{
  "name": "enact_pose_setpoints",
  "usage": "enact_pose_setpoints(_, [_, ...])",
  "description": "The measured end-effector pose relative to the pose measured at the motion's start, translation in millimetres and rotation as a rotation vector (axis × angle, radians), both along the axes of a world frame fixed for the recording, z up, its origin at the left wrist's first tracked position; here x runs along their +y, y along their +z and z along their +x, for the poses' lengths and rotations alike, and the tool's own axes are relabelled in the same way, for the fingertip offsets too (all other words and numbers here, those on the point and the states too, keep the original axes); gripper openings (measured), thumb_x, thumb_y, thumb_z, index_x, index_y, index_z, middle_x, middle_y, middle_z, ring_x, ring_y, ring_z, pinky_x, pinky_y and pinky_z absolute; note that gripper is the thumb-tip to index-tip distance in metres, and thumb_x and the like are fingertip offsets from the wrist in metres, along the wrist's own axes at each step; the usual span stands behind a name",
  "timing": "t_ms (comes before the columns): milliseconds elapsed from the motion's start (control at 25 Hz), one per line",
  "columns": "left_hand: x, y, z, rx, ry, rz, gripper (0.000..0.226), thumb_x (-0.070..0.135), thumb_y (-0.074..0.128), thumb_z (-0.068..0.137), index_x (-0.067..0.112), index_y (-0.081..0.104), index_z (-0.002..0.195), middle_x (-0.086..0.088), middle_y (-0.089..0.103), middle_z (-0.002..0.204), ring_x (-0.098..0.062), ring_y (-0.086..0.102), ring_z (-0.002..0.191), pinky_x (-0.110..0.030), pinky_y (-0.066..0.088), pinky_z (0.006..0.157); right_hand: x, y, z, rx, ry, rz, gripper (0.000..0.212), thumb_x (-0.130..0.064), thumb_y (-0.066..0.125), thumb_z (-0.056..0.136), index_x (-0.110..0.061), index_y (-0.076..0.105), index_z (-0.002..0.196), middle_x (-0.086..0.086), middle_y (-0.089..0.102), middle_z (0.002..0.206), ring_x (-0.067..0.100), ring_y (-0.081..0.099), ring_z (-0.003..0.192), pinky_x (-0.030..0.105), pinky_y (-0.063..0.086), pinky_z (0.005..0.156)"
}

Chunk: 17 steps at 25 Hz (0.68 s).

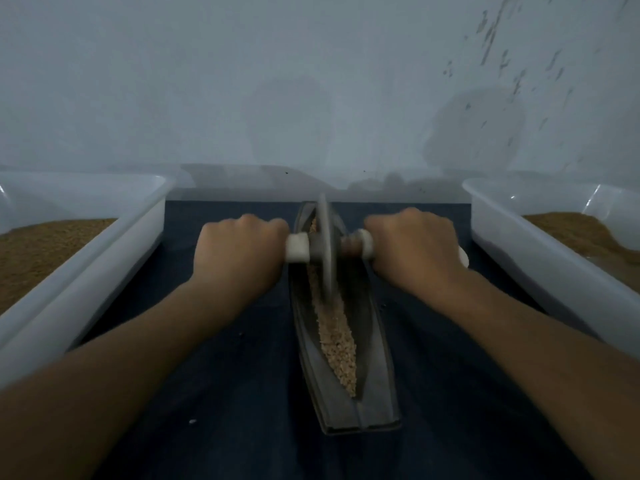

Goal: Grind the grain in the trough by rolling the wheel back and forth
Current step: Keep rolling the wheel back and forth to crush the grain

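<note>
1. Trough. I read the dark grey trough [375, 375] as a long, boat-shaped channel lying lengthwise on a dark blue mat [225, 393], with its near end toward the camera and its far end toward the pale wall [311, 81].

2. Grain. Pale tan grain [337, 341] lies in a narrow strip along the bottom of the trough. It is widest in the near half.

3. Wheel. The grey wheel [325, 244] stands upright on edge in the far half of the trough, with its lower rim down in the grain. The rim is blurred. An axle [297, 250] with whitish ends passes through the hub, crosswise to the trough.

4. Left hand. The left hand [239, 251] is wrapped round the left end of the axle in a fist, knuckles up, just beside the wheel.

5. Right hand. The right hand [415, 247] is wrapped round the right end of the axle in the same way.

6. Surroundings. A white tub [104, 271] stands at the left of the mat and a second white tub [540, 265] at the right. Each holds brown granular material [41, 251]; I cannot tell what kind it is.
</note>
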<state>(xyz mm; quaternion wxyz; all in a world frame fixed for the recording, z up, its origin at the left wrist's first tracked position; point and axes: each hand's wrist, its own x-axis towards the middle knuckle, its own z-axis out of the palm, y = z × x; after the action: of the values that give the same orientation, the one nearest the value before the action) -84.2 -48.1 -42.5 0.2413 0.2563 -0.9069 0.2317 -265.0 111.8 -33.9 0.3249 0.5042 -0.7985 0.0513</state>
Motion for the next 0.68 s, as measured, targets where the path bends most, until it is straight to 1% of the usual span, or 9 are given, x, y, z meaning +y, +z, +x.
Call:
enact_pose_setpoints(80, [-16, 8, -21, -0.001, 0.042, 0.078, 0.023, 0.038, 0.066, 0.085, 0.025, 0.047, 0.083, 0.004, 0.037, 0.065, -0.019, 0.038, 0.055, -0.031, 0.031, 0.052, -27, 15, -5, -0.081, -0.061, 0.078, 0.012, -0.034, 0.067, 0.08, -0.029, 0.057, 0.079, -0.002, 0.057, 0.074, 0.029, 0.061, 0.072, 0.03, 0.038, 0.056])
enact_pose_setpoints(160, [-18, 11, -23, 0.005, 0.057, 0.139, 0.02, 0.04, 0.064, 0.087, 0.025, 0.051, 0.088, 0.002, 0.042, 0.07, -0.021, 0.042, 0.06, -0.033, 0.034, 0.055, -33, 19, -8, -0.078, -0.082, 0.101, 0.011, -0.037, 0.066, 0.082, -0.028, 0.06, 0.082, 0.0, 0.06, 0.079, 0.028, 0.063, 0.077, 0.032, 0.041, 0.06])
enact_pose_setpoints(240, [-4, 6, -6, 0.023, 0.03, 0.073, 0.025, 0.037, 0.067, 0.083, 0.025, 0.045, 0.083, 0.003, 0.04, 0.067, -0.02, 0.039, 0.056, -0.031, 0.03, 0.05, -14, 12, 1, -0.042, -0.043, 0.068, 0.023, -0.035, 0.068, 0.08, -0.03, 0.046, 0.073, -0.005, 0.051, 0.069, 0.024, 0.056, 0.066, 0.028, 0.035, 0.054])
enact_pose_setpoints(320, [16, -3, 17, 0.052, -0.064, -0.038, 0.039, 0.031, 0.074, 0.07, 0.024, 0.036, 0.074, 0.005, 0.034, 0.058, -0.018, 0.028, 0.046, -0.025, 0.017, 0.045, 19, -4, 13, 0.037, 0.022, -0.003, 0.04, -0.03, 0.073, 0.068, -0.032, 0.033, 0.068, -0.01, 0.041, 0.059, 0.016, 0.04, 0.051, 0.021, 0.018, 0.047])
enact_pose_setpoints(360, [24, -3, 29, 0.052, -0.102, -0.067, 0.046, 0.028, 0.076, 0.062, 0.024, 0.032, 0.072, 0.006, 0.031, 0.054, -0.016, 0.022, 0.043, -0.022, 0.011, 0.046, 33, -8, 20, 0.073, 0.051, -0.032, 0.046, -0.029, 0.074, 0.06, -0.033, 0.028, 0.067, -0.011, 0.037, 0.055, 0.014, 0.031, 0.047, 0.019, 0.009, 0.048])
enact_pose_setpoints(400, [27, -4, 35, 0.058, -0.122, -0.08, 0.05, 0.026, 0.077, 0.057, 0.024, 0.03, 0.071, 0.006, 0.029, 0.052, -0.015, 0.018, 0.042, -0.02, 0.008, 0.048, 42, -11, 21, 0.096, 0.075, -0.047, 0.049, -0.029, 0.073, 0.055, -0.033, 0.026, 0.067, -0.011, 0.034, 0.053, 0.013, 0.027, 0.045, 0.018, 0.006, 0.049])
enact_pose_setpoints(480, [24, -4, 33, 0.039, -0.091, -0.05, 0.051, 0.026, 0.079, 0.057, 0.024, 0.03, 0.07, 0.007, 0.026, 0.051, -0.013, 0.013, 0.041, -0.019, 0.007, 0.049, 39, -9, 16, 0.095, 0.07, -0.024, 0.048, -0.03, 0.071, 0.053, -0.034, 0.025, 0.066, -0.011, 0.031, 0.053, 0.014, 0.029, 0.044, 0.017, 0.007, 0.05])
enact_pose_setpoints(560, [16, -4, 17, -0.014, 0.034, -0.026, 0.039, 0.027, 0.076, 0.067, 0.023, 0.037, 0.07, 0.007, 0.024, 0.054, -0.012, 0.015, 0.042, -0.022, 0.013, 0.046, 15, -5, 6, 0.072, 0.025, 0.003, 0.04, -0.03, 0.072, 0.062, -0.032, 0.032, 0.066, -0.011, 0.031, 0.055, 0.018, 0.035, 0.048, 0.02, 0.012, 0.049])
enact_pose_setpoints(680, [-5, 16, -21, -0.037, 0.066, 0.014, 0.009, 0.027, 0.061, 0.087, 0.02, 0.058, 0.086, 0.002, 0.039, 0.065, -0.022, 0.046, 0.055, -0.03, 0.032, 0.052, -23, 6, -12, -0.173, -0.031, 0.05, 0.025, -0.04, 0.065, 0.081, -0.03, 0.044, 0.07, -0.008, 0.044, 0.066, 0.023, 0.047, 0.066, 0.031, 0.032, 0.056])
